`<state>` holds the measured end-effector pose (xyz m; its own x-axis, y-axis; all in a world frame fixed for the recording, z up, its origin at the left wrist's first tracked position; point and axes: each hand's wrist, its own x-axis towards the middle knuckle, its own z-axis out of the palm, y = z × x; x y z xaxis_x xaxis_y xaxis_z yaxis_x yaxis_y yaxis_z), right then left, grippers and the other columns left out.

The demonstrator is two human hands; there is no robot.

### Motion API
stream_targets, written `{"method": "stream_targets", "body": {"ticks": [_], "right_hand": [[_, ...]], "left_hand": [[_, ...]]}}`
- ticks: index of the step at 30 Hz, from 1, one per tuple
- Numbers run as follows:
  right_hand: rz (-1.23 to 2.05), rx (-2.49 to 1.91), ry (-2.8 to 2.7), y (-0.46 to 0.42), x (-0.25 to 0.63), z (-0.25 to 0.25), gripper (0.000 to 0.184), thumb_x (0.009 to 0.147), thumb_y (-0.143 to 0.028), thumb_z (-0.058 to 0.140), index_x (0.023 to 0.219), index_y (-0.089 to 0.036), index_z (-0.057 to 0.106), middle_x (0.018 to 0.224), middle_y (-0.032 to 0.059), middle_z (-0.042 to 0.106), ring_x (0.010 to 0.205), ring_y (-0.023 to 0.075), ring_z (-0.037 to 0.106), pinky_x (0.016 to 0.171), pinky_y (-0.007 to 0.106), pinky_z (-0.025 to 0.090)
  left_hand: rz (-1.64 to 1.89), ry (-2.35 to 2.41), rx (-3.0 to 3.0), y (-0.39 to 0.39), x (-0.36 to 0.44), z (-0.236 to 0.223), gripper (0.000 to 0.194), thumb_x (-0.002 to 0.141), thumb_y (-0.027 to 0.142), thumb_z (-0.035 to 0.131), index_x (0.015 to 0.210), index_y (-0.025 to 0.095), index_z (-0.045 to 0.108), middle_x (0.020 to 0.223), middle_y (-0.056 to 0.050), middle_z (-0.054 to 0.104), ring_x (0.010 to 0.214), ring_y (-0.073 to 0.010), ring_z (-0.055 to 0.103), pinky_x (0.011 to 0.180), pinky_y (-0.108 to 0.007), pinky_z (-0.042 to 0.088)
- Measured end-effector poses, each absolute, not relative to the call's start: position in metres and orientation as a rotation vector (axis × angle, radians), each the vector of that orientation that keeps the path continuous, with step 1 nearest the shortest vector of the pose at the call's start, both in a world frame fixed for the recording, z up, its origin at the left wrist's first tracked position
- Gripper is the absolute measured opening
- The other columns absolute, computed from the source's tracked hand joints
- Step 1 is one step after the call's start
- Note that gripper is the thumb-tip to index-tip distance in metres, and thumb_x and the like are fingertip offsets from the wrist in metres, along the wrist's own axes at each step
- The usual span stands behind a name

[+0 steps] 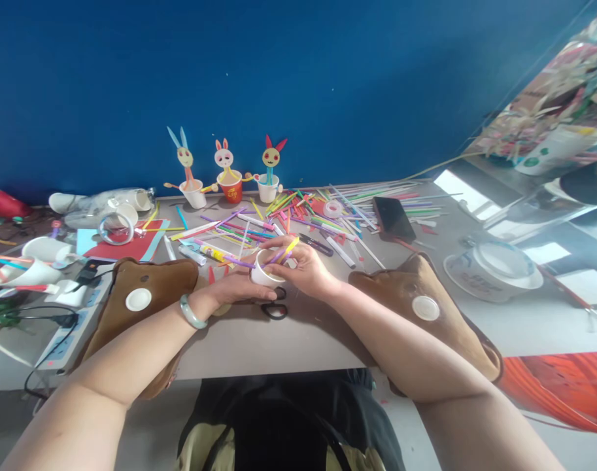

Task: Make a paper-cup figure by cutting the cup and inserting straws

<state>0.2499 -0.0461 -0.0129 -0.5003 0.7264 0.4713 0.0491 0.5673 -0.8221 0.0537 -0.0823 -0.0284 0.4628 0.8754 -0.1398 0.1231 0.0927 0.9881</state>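
Note:
A small white paper cup (pixel 263 276) is held between my two hands, just above the middle of the table. My left hand (pixel 235 286) is wrapped round the cup's left side, a pale bangle on its wrist. At the cup's rim, the fingers of my right hand (pixel 305 268) pinch a purple and yellow stick (pixel 291 247). Another purple stick (pixel 239 261) juts out from the cup's left side. Under the hands lies a pair of scissors with black handles (pixel 274 311). Fingers hide part of the cup.
Three rabbit-faced cup figures (pixel 231 190) stand along the blue wall. Coloured sticks and markers (pixel 298 209) are strewn before them, with a phone (pixel 393 219) to the right. Brown cushions (pixel 146 294) lie under both forearms. A power strip (pixel 77 320) is at left, a plastic bowl (pixel 492 271) at right.

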Motion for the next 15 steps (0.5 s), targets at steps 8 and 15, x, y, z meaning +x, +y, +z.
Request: {"method": "stream_targets", "body": {"ticks": [8, 15], "right_hand": [[1.138, -0.722, -1.714, -0.042, 0.253, -0.008, 0.037, 0.082, -0.055, 0.073, 0.093, -0.020, 0.073, 0.105, 0.0070, 0.075, 0.098, 0.0234, 0.069, 0.094, 0.041, 0.053], [0.884, -0.525, -1.906, -0.049, 0.263, 0.005, 0.020, 0.084, -0.037, 0.071, 0.096, -0.021, 0.070, 0.121, 0.0116, 0.070, 0.116, 0.0268, 0.064, 0.104, 0.048, 0.046]], "left_hand": [[0.727, 0.988, 1.383, -0.076, 0.044, -0.044, 0.051, 0.073, 0.041, 0.081, 0.115, 0.013, 0.072, 0.115, -0.012, 0.072, 0.116, -0.0308, 0.062, 0.103, -0.042, 0.047], [0.720, 1.089, 1.681, -0.076, 0.046, -0.036, 0.044, 0.074, 0.039, 0.080, 0.111, 0.019, 0.070, 0.117, -0.005, 0.070, 0.114, -0.0259, 0.061, 0.100, -0.033, 0.050]]}}
